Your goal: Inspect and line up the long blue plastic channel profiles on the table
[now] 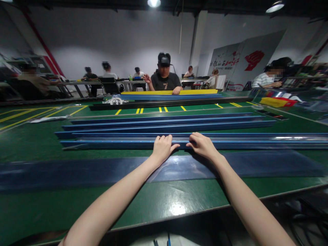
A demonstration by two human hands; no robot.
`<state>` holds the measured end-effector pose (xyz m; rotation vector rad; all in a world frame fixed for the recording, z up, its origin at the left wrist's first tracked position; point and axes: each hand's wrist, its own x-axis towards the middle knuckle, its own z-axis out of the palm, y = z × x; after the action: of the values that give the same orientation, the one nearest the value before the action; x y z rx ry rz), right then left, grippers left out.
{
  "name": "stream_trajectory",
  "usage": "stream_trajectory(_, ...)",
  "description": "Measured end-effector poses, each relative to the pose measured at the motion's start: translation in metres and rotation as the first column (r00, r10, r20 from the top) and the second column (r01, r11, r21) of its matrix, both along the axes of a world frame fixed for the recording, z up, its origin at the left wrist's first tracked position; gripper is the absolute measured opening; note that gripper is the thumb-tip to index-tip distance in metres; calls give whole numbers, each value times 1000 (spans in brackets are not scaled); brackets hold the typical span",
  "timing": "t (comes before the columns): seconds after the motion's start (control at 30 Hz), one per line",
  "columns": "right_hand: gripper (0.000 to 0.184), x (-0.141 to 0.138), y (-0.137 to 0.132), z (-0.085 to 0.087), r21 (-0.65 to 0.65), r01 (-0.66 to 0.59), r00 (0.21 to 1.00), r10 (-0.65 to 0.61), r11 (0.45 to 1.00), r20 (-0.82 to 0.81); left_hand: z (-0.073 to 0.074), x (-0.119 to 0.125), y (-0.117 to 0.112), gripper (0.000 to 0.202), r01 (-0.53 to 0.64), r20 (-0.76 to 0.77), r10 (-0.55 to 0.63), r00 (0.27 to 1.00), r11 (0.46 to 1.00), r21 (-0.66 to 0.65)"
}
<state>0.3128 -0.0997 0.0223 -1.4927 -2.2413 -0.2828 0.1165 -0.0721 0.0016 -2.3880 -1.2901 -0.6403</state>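
Both my hands rest side by side on the nearest long blue rail, which lies across the green table. My left hand has its fingers curled over the rail's top edge, thumb pointing right. My right hand grips the same rail just to the right, fingers bent over it. A flat dark blue sheet lies under my wrists, between me and the rail. Several more blue rails lie parallel behind.
A person in a dark shirt sits opposite behind yellow and blue rails. A long black rail crosses the table's middle. Crumpled plastic lies far left, a yellow and red tray far right. Other people sit at far tables.
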Motion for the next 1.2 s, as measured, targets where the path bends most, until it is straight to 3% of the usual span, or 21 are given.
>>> stream_trajectory(0.37, 17, 1, 0, 1, 25, 16, 997, -18, 1000, 78, 0, -1, 1, 39, 38, -16, -37, 999, 999, 20)
stream_trajectory(0.67, 17, 10, -5, 8, -12, 103, 991, -102, 995, 85, -1, -3, 3, 28, 161, -36, -160, 986, 987, 28)
stream_trajectory(0.93, 17, 30, -10, 8, -8, 184, 979, -182, 983, 87, -2, -2, 3, 33, 89, -34, -87, 996, 995, 56)
stream_trajectory(1.2, 19, 27, -10, 9, -41, 154, 984, -150, 987, 95, -4, -2, 4, 34, 91, -19, -90, 996, 994, 53)
